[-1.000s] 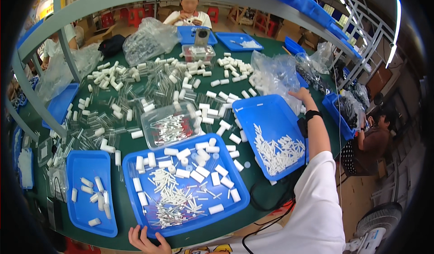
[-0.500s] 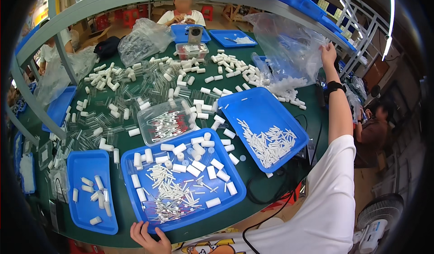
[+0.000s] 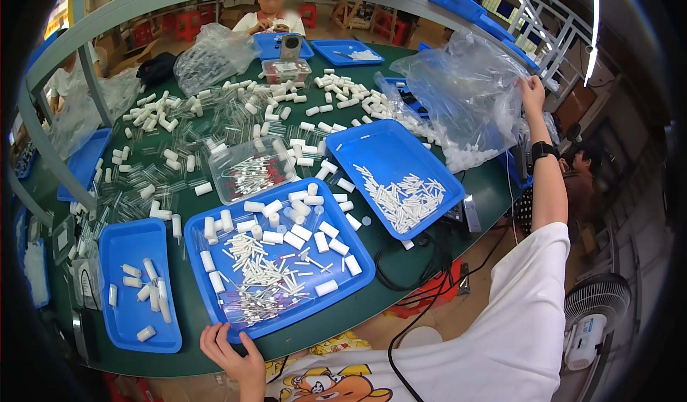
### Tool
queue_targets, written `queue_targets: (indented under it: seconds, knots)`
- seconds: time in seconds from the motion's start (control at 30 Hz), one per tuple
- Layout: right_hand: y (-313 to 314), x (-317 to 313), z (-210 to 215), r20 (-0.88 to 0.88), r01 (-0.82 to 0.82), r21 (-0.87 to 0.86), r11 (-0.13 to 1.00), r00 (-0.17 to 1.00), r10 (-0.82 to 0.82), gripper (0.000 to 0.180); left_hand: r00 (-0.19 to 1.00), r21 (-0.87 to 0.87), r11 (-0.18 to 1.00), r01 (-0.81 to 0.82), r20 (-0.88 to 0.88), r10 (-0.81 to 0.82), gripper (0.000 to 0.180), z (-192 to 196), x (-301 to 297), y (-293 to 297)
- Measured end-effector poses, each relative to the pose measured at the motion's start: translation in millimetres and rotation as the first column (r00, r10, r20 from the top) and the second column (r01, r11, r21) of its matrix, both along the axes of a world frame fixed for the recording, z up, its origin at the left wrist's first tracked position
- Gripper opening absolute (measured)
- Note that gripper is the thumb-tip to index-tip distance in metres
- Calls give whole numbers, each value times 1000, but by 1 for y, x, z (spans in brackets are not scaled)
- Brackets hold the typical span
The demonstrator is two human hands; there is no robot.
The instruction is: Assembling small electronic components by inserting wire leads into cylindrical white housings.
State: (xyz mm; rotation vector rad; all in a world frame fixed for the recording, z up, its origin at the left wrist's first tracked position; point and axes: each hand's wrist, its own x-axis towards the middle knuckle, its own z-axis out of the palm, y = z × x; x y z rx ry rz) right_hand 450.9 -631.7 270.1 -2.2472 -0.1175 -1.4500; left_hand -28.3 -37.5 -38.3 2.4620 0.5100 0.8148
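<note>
At the right, raised with the arm stretched out, my right hand (image 3: 532,94) is closed on the edge of a large clear plastic bag (image 3: 465,80). White pieces lie under and around the bag's lower end. My left hand (image 3: 232,353) rests at the table's front edge, fingers apart, by the near left corner of the middle blue tray (image 3: 280,327). That tray carries white cylinders (image 3: 293,240), a heap of thin white sticks (image 3: 256,260) and pinkish-tipped pieces. Just right of it, another blue tray (image 3: 343,151) contains short white sticks (image 3: 409,200).
A smaller blue tray (image 3: 118,241) at left holds a few white cylinders. Behind the middle tray is a clear plastic box (image 3: 252,169) of thin parts. Clear tubes and white cylinders cover the green table (image 3: 336,126). A grey frame bar (image 3: 207,2) crosses above; a person sits opposite.
My right hand has pulled the bag rightward, and the bag looks more spread out. The view has shifted, so the trays appear higher and farther left. My left hand stays by the tray corner.
</note>
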Motion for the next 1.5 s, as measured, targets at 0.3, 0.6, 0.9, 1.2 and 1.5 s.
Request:
queue_targets:
  seconds: [0.3, 0.6, 0.9, 1.2, 1.5]
  knots:
    - [82, -128, 68, 9, -3, -324, 946, 1000, 6, 21, 921, -255, 893, 371, 227, -317, 31, 55, 5, -20]
    - [171, -230, 103, -39, -232, -424, 875, 970, 238, 19, 572, -624, 181, 761, 512, -640, 48, 98, 62, -69]
    - [203, -267, 68, -61, -496, -224, 839, 866, 496, 35, 496, -707, -683, 182, 666, -557, 72, 84, 101, -100]
    - [269, -254, 43, -371, -712, 119, 692, 615, 696, 38, 236, -428, -835, -346, 821, -519, 81, 86, 46, -116]
    - [330, -226, 5, -559, -703, 174, 689, 506, 657, 38, 104, -484, -796, -363, 828, -551, 87, 121, 27, -116]
